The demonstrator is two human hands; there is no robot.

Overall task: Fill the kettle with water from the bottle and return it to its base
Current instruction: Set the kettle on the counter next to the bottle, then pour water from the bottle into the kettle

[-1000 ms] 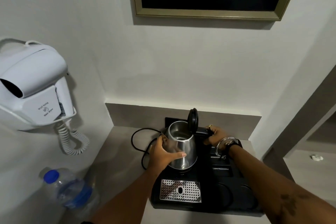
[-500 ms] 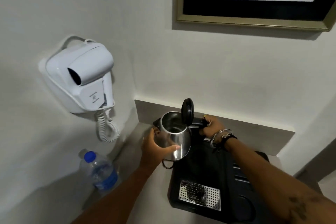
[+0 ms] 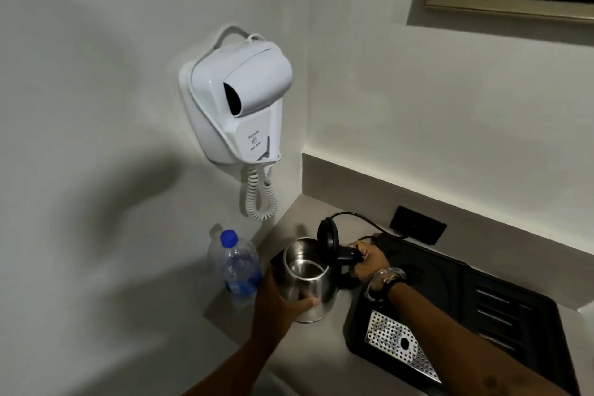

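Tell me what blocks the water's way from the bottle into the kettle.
The bottle is still shut by its blue cap. The kettle has its lid flipped up, so its mouth is open; both hands hold the kettle.

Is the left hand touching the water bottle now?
Apart. The head view shows the left hand on the kettle, with a gap to the water bottle.

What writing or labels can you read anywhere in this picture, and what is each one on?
None can be read.
Hair dryer holder: two short lines of grey print with a small symbol, too blurred to read.
Water bottle: blue label, print too small and blurred.
Kettle: no markings visible.
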